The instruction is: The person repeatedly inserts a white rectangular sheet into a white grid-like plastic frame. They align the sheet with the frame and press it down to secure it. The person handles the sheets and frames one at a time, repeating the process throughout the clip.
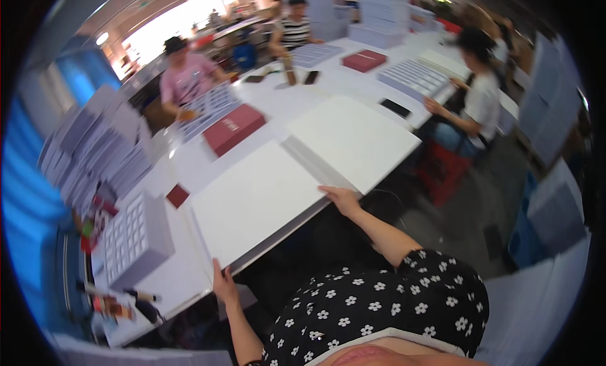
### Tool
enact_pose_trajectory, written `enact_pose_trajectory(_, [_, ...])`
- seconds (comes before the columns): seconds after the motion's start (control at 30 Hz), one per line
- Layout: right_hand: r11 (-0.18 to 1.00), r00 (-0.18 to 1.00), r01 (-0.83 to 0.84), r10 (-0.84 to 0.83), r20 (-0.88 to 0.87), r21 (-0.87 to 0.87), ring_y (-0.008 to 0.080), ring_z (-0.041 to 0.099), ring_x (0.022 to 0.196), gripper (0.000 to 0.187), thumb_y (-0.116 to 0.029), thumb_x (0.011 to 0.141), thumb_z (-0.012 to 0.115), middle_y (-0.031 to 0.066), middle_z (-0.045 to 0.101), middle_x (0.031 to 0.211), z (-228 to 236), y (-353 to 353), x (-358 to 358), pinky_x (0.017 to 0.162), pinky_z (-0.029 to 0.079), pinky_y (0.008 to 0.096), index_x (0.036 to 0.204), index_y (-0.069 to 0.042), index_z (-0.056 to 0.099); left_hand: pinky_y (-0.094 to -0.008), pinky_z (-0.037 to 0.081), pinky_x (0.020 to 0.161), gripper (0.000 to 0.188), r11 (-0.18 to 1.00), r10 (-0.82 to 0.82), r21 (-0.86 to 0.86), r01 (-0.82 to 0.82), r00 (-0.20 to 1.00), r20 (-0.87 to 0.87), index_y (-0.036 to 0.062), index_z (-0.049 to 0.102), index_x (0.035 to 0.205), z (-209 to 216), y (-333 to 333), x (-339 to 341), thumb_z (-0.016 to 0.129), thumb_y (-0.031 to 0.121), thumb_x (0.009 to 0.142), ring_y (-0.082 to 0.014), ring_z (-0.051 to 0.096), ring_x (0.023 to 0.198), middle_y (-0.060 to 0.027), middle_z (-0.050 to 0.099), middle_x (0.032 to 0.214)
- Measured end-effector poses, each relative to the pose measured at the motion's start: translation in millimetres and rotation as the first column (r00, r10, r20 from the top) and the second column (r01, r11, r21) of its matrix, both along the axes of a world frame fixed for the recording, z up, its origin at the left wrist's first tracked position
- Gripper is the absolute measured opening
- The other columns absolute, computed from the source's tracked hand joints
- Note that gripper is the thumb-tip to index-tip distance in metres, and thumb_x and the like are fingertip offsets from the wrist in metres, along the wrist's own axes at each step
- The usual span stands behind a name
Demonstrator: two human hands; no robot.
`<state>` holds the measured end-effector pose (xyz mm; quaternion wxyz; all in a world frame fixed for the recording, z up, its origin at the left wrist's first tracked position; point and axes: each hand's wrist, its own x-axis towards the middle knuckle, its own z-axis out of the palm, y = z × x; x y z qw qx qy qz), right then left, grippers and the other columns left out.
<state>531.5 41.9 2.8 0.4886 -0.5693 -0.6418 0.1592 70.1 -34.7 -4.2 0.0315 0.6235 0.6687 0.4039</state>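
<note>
A large white book-style box (pixel 255 205) lies opened out on the white table in front of me, its flat lid panel (pixel 356 135) spread to the right beyond a greyish spine strip (pixel 312 159). My left hand (pixel 225 285) grips the near left corner of the box. At its near right corner, beside the spine, my right hand (pixel 341 200) is closed on the edge, with some fingers hidden underneath. The box's near side overlaps the table edge.
A maroon box (pixel 233 128) stands beyond the white one. Left are a compartmented white tray (pixel 136 240), a small dark red card (pixel 177 195) and stacked trays (pixel 101 142). A phone (pixel 396 108) lies right. Three co-workers, among others, sit around the table (pixel 290 116).
</note>
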Motion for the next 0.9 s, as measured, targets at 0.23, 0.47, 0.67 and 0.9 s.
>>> enact_pose_trajectory(0.23, [0.994, 0.998, 0.052, -0.054, -0.021, -0.094, 0.0302, 0.069, 0.092, 0.037, -0.005, 0.087, 0.067, 0.0142, 0.072, 0.101, 8, -11, -14, 0.083, 0.053, 0.0359, 0.121, -0.020, 0.070, -0.0357, 0.053, 0.080, 0.053, 0.995, 0.019, 0.104, -0.011, 0.997, -0.078, 0.0081, 0.053, 0.141, 5, -10, -9, 0.070, 0.012, 0.090, -0.0313, 0.069, 0.097, -0.0171, 0.063, 0.128])
enact_pose_trajectory(0.47, [0.993, 0.994, 0.072, -0.079, 0.075, 0.096, 0.0315, 0.064, 0.081, 0.035, -0.002, 0.088, 0.065, 0.0132, 0.069, 0.088, 10, -17, -16, 0.077, 0.051, 0.0386, 0.119, -0.018, 0.071, -0.0399, 0.053, 0.091, 0.056, 0.999, 0.039, -0.011, -0.039, 0.999, 0.011, 0.0001, 0.050, 0.140, 14, -15, -2, 0.069, 0.005, 0.087, -0.0368, 0.062, 0.115, -0.0208, 0.059, 0.133])
enact_pose_trajectory(0.67, [0.979, 0.993, 0.113, -0.116, 0.005, 0.170, 0.0270, 0.068, 0.087, 0.032, -0.002, 0.087, 0.063, 0.0092, 0.073, 0.095, 1, -14, -17, 0.085, 0.053, 0.0369, 0.115, -0.015, 0.072, -0.0398, 0.054, 0.086, 0.058, 0.997, 0.076, -0.011, -0.077, 0.995, -0.063, 0.0007, 0.050, 0.140, 11, -14, 5, 0.070, 0.005, 0.086, -0.0377, 0.063, 0.112, -0.0222, 0.059, 0.132])
enact_pose_trajectory(0.9, [0.985, 0.997, 0.073, -0.074, 0.000, 0.156, 0.0261, 0.068, 0.085, 0.028, -0.001, 0.088, 0.062, 0.0097, 0.074, 0.096, 9, -15, -14, 0.088, 0.053, 0.0366, 0.112, -0.011, 0.073, -0.0397, 0.051, 0.091, 0.061, 0.995, 0.066, -0.074, -0.068, 0.997, -0.030, 0.0023, 0.049, 0.142, 17, -17, 1, 0.070, 0.003, 0.085, -0.0371, 0.062, 0.114, -0.0209, 0.059, 0.133])
